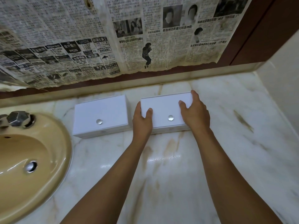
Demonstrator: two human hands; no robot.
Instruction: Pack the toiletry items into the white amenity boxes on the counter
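Two white amenity boxes with clear round knobs on their lids stand side by side on the marble counter [169, 167], near the back wall. Both lids are closed. The left box [100, 110] stands alone. My left hand [142, 122] grips the left end of the right box [165, 107], thumb on the lid. At that box's right end my right hand [195, 113] holds on, fingers over the far corner and thumb on the lid. No toiletry items are in view.
A beige sink [29, 160] with a metal drain and a dark tap handle [18, 118] fills the left side. Newspaper sheets [113, 38] hang over the wall behind the boxes. A white side wall [284, 75] bounds the counter on the right.
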